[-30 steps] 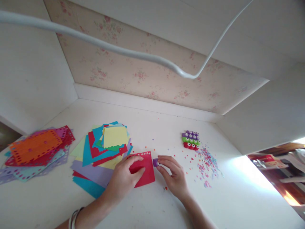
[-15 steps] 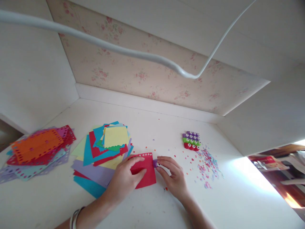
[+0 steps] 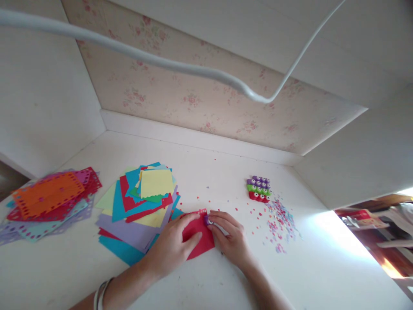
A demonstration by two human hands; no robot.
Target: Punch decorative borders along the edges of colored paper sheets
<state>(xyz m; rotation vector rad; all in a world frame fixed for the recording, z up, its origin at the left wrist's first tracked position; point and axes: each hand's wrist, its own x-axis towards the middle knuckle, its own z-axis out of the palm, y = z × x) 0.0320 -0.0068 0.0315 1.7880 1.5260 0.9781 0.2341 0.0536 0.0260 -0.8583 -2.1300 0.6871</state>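
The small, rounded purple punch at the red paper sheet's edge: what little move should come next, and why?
Probably a gentle squeeze of the purple punch: the right hand pinches it at the right edge of the red paper sheet, and the left hand lies on the sheet, seemingly steadying it. Small cut-outs line its far edge.

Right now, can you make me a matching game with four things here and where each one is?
Things:
1. small purple plastic piece with an eye shape
2. flat red paper sheet
3. orange paper sheet with holes along its edges
4. cluster of purple, green and red eyed pieces

Places:
A. on top of the colourful paper pile at the far left
B. beside the scattered, many-coloured paper bits
C. in the grip of the right hand
D. partly covered by the left hand

Right pairs: 1-C, 2-D, 3-A, 4-B
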